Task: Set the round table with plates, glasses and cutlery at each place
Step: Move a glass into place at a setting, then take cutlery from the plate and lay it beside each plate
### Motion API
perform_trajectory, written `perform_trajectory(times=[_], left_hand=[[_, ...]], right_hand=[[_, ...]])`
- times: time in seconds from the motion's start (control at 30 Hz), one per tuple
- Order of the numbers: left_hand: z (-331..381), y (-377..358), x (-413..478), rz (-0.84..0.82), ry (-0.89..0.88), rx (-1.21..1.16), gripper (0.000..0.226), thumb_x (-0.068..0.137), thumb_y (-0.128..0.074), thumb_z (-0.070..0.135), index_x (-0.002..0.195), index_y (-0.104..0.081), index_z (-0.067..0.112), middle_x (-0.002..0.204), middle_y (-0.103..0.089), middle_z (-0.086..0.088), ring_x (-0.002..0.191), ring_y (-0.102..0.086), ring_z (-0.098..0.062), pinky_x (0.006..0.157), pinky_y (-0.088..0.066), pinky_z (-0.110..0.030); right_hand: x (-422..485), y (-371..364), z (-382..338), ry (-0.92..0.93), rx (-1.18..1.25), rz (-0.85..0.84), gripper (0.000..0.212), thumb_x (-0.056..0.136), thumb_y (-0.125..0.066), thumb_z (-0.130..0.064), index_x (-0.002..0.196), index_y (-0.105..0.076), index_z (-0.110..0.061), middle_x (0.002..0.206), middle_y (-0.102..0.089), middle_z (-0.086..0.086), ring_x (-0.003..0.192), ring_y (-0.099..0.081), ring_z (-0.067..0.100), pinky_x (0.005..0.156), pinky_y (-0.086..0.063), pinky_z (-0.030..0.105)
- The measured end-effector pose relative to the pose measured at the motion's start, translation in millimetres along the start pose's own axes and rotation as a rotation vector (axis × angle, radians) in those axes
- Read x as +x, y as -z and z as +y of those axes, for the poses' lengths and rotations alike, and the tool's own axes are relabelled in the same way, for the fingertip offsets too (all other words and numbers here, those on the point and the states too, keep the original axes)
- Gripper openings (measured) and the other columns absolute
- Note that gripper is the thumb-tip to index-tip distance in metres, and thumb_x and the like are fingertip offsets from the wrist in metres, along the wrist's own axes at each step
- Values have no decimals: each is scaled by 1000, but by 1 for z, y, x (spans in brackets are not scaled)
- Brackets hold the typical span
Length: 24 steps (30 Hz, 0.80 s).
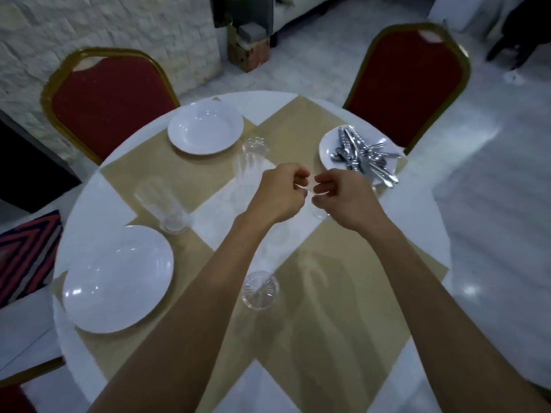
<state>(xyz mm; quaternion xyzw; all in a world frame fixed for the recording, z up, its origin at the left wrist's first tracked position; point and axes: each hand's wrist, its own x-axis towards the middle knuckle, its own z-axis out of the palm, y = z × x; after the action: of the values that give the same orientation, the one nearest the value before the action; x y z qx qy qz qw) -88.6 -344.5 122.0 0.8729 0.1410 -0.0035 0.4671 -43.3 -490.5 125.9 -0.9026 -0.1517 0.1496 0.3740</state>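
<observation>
The round white table point(417, 222) carries crossed beige mats. One white plate point(205, 128) sits at the far left place and a second plate point(117, 278) at the near left. At the far right, a third plate point(326, 152) holds a heap of cutlery point(362, 156). Three clear glasses stand free: one point(167, 204) by the near left plate, one point(253, 156) by the far plate, one point(259, 289) near me. Over the table's middle, my left hand point(280, 193) and my right hand point(343, 198) are curled close together. Each seems to pinch the rim of a faint clear glass point(320, 215).
Two red chairs with gold frames stand behind the table, one at the far left point(101, 105) and one at the far right point(411, 81). A striped cushion point(26, 257) lies at the left edge. A white stone wall is behind the left chair; pale floor lies to the right.
</observation>
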Motion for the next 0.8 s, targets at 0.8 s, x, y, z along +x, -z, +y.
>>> perform_trajectory(times=[0.8], left_hand=[[13, -165, 128, -162, 228, 83, 25, 84, -60, 11, 103, -74, 19, 102, -71, 3, 92, -64, -15, 82, -52, -26]], right_hand=[[104, 38, 212, -513, 230, 97, 46, 89, -62, -46, 77, -69, -2, 73, -71, 11, 74, -68, 29, 70, -56, 37]])
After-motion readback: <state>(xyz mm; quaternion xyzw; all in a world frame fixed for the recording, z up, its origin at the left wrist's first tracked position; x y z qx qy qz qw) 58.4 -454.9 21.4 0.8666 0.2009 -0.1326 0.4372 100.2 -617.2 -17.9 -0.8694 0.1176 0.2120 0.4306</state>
